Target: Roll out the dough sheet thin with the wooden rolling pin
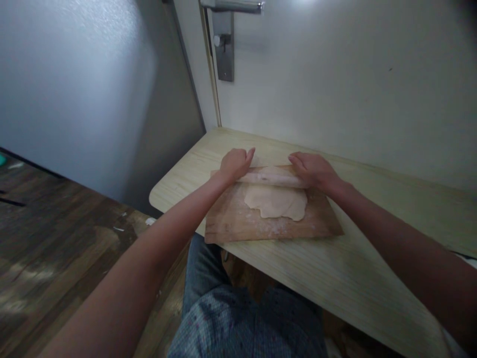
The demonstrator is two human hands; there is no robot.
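A pale rolling pin (274, 177) lies crosswise over a thin, uneven sheet of dough (279, 201). My left hand (237, 163) is closed round the pin's left end, thumb pointing up and away. Round the right end my right hand (312, 169) is closed in the same way. Beneath the dough is a brown wooden board (227, 223), dusted with flour near its front edge. Part of the dough shows beyond the pin; the pin's ends are hidden by my hands.
The board rests on a light wooden table (179, 181) with a rounded left corner. Behind it stands a white door (335, 74) with a metal handle (238, 6). A grey glossy panel (93, 99) rises at left, above a dark wood-look floor (55, 258) with small white scraps.
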